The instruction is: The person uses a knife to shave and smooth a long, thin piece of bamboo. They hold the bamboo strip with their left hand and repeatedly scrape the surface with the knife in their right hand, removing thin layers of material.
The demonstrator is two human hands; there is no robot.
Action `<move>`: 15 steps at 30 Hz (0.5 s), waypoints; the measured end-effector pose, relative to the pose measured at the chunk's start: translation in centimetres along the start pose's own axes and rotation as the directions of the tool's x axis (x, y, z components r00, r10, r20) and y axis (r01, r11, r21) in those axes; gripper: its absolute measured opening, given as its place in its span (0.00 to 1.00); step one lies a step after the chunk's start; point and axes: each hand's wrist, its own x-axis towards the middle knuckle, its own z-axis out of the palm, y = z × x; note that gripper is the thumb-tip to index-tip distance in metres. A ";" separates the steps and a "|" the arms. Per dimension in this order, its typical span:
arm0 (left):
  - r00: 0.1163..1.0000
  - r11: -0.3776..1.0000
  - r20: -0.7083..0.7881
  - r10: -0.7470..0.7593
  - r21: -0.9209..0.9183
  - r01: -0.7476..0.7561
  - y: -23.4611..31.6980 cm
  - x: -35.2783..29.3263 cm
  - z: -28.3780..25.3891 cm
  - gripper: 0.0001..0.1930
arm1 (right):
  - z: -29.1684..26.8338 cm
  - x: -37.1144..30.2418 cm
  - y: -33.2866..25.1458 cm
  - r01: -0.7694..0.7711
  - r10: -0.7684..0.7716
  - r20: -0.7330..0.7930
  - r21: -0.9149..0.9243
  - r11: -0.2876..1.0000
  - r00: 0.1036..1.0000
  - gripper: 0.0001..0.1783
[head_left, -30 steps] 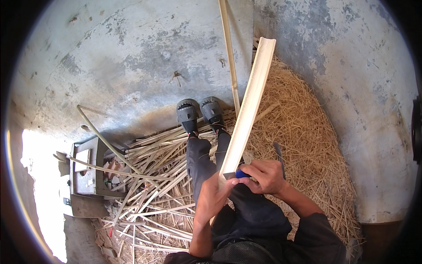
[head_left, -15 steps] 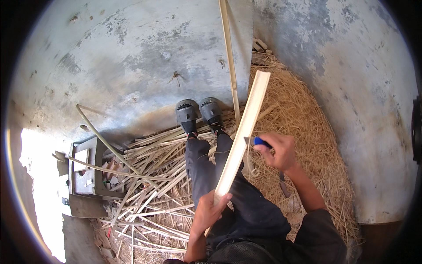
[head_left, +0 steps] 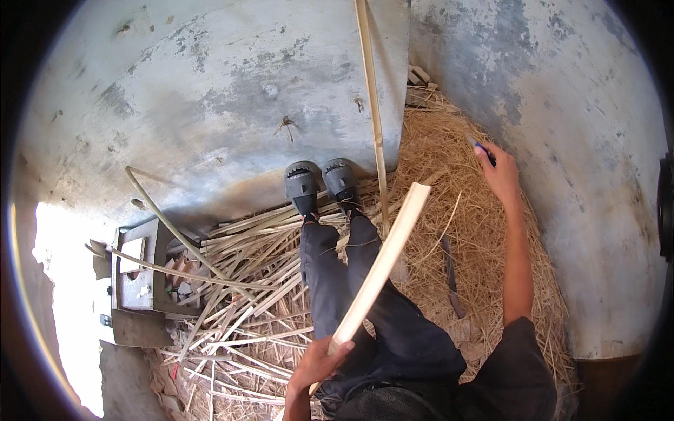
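Bamboo strip [head_left: 382, 263], pale and flat, is in the left hand [head_left: 319, 365]. The fingers of that hand are wrapped tight around its lower end. The strip slants up and to the right, across the dark trousers [head_left: 365, 309], and its cut top end is up in the air, just beside the thin pole [head_left: 372, 112].

The right hand [head_left: 500, 175] is stretched far out to the right, well apart from the strip. Its fingers are closed around a small tool with a blue handle [head_left: 483, 151]. Only a bit of the tool shows, so its shape cannot be told.

The person sits with both legs out in front. The two grey shoes [head_left: 321, 184] are side by side, toes toward the grey wall [head_left: 210, 91]. The thin pole leans against that wall and comes down just right of the shoes.

Under the right arm is a big heap of dry straw [head_left: 449, 175]. A dark, long blade [head_left: 451, 277] lies on the straw, near the right leg.

To the left of the legs is a messy pile of split sticks [head_left: 239, 281]. One long stick bends up out of it. Further left is a grey metal box [head_left: 137, 281], partly under the sticks.
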 end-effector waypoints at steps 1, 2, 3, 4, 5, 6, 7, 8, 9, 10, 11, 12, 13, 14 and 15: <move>0.999 1.000 -0.041 0.007 0.000 -0.007 -0.4 0.1 -0.2 0.21 | -0.9 -0.4 -0.2 -0.042 0.057 0.112 -0.133 0.990 0.992 0.26; 0.997 1.000 -0.081 0.014 0.001 -0.014 -1.1 0.6 -0.5 0.21 | -1.3 -1.0 -0.4 -0.067 0.126 0.212 -0.268 0.961 0.969 0.26; 0.992 1.000 -0.120 0.022 0.004 -0.022 -1.5 1.0 -0.6 0.22 | -1.0 -1.6 -0.6 -0.052 0.104 0.199 -0.249 0.967 0.974 0.25; 0.988 0.997 -0.131 0.079 0.000 -0.080 -1.4 1.5 -0.7 0.22 | -1.0 -2.4 -1.0 -0.043 0.087 0.177 -0.238 0.970 0.980 0.24; 0.980 0.991 -0.149 0.134 -0.005 -0.136 -0.8 2.1 -0.7 0.22 | -0.7 -3.2 -1.6 -0.029 0.066 0.158 -0.222 0.975 0.985 0.23; 0.968 0.981 -0.167 0.188 -0.008 -0.192 -0.2 2.8 -0.8 0.22 | -0.4 -4.1 -2.2 -0.014 0.028 0.152 -0.090 0.996 0.988 0.22; 0.958 0.971 -0.162 0.235 -0.013 -0.240 0.3 3.5 -0.6 0.20 | 0.1 -5.1 -2.9 0.004 -0.010 0.140 0.045 0.999 0.990 0.22; 0.956 0.966 -0.162 0.244 -0.047 -0.255 1.2 3.9 -0.5 0.20 | 0.9 -6.3 -4.0 0.025 -0.048 0.125 0.183 0.983 0.991 0.21; 0.954 0.959 -0.154 0.257 -0.080 -0.271 2.4 4.4 -0.3 0.19 | 0.9 -7.7 -6.1 0.070 -0.107 0.113 0.290 0.955 0.988 0.21; 0.952 0.952 -0.153 0.266 -0.114 -0.284 3.4 4.7 0.0 0.18 | 0.8 -9.1 -8.6 0.116 -0.168 0.098 0.398 0.910 0.981 0.22; 0.943 0.941 -0.161 0.292 -0.126 -0.314 4.2 5.1 0.4 0.18 | 0.9 -10.4 -10.2 0.174 -0.234 0.082 0.448 0.877 0.969 0.21; 0.933 0.930 -0.170 0.318 -0.136 -0.341 4.9 5.5 0.8 0.17 | 1.2 -11.8 -11.4 0.229 -0.298 0.062 0.499 0.836 0.953 0.21; 0.923 0.917 -0.168 0.347 -0.147 -0.371 5.6 6.0 1.2 0.17 | 1.5 -13.1 -12.3 0.287 -0.345 0.019 0.514 0.809 0.938 0.20; 0.914 0.907 -0.161 0.373 -0.145 -0.396 6.1 6.3 1.5 0.17 | 1.9 -14.3 -13.1 0.345 -0.394 -0.024 0.531 0.774 0.919 0.19; 0.904 0.896 -0.155 0.399 -0.143 -0.420 6.6 6.6 1.8 0.17 | 2.0 -15.1 -13.7 0.369 -0.436 -0.005 0.540 0.756 0.900 0.18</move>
